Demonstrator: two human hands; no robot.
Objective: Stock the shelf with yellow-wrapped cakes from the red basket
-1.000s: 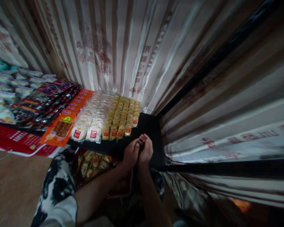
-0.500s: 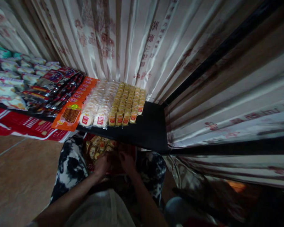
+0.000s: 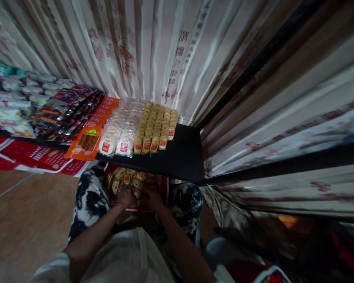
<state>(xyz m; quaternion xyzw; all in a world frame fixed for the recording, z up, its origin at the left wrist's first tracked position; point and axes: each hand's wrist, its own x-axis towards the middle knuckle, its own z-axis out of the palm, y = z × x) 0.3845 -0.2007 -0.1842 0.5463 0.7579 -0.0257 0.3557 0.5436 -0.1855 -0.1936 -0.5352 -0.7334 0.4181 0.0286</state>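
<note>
An open red bag (image 3: 166,188) sits between my knees below the table edge, full of small gold-wrapped snack packs (image 3: 126,179). My left hand (image 3: 125,197) is down in the bag, its fingers curled among the packs. Close beside it, my right hand (image 3: 152,199) reaches into the same bag with bent fingers; it lies in shadow. Whatever either hand grips is too dark to make out. On the black table (image 3: 183,153) above, more gold-wrapped packs (image 3: 155,129) stand in neat rows.
Left of the gold rows lie white round packs (image 3: 120,129), an orange packet (image 3: 87,135), black-and-red packets (image 3: 67,106) and white packets (image 3: 14,106). Pleated curtains (image 3: 153,47) hang behind and to the right. Red printed bags (image 3: 41,155) lie below the table's left edge.
My hands have shifted slightly within the bag and more of the gold packs show between and above them. The view has turned a little, moving the table slightly left.
</note>
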